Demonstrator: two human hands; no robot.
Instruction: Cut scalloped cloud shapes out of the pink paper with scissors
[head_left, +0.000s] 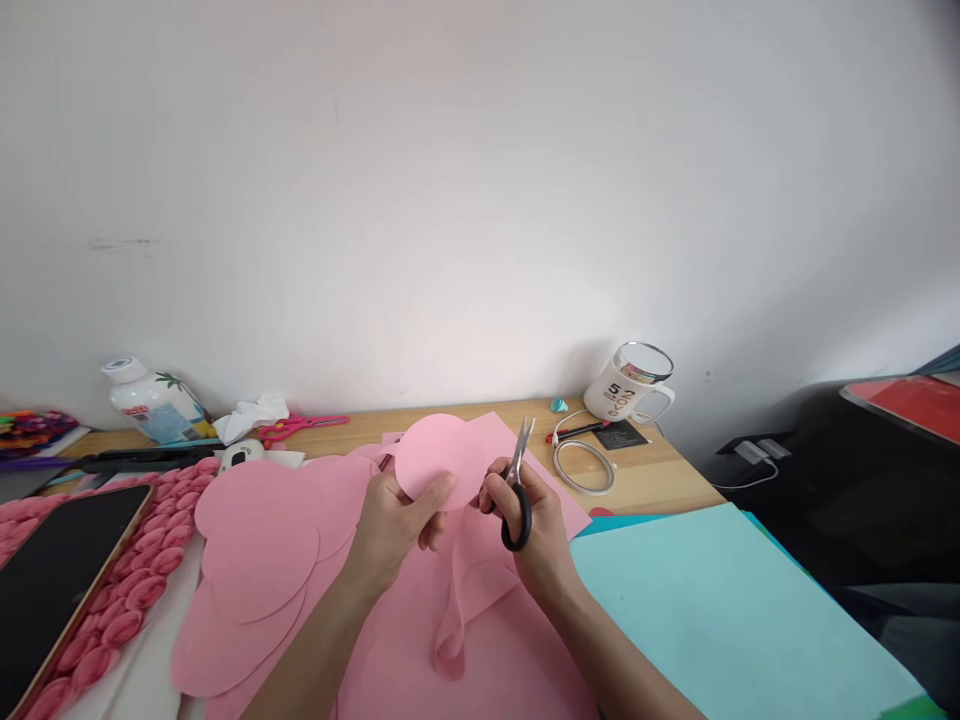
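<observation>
My left hand [397, 525] pinches a round pink paper disc [435, 455] by its lower edge, thumb on top. In my right hand [536, 520] is a pair of scissors [516, 515] with black handles; the short metal blades point up and stand slightly apart. The scissors are beside the disc, to its right. A curled pink paper offcut [454, 640] hangs below my hands. Under it lies pink paper [517, 660]. To the left, several rounded pink cutouts [262, 540] overlap in a pile.
Light blue paper sheets [720, 600] lie at the right. Along the wall are a white mug [628, 385], a coiled cable [585, 468], pink scissors [300, 425], a crumpled tissue [251, 415] and a white bottle [157, 400]. A phone [60, 590] rests on a pink braided mat [127, 615].
</observation>
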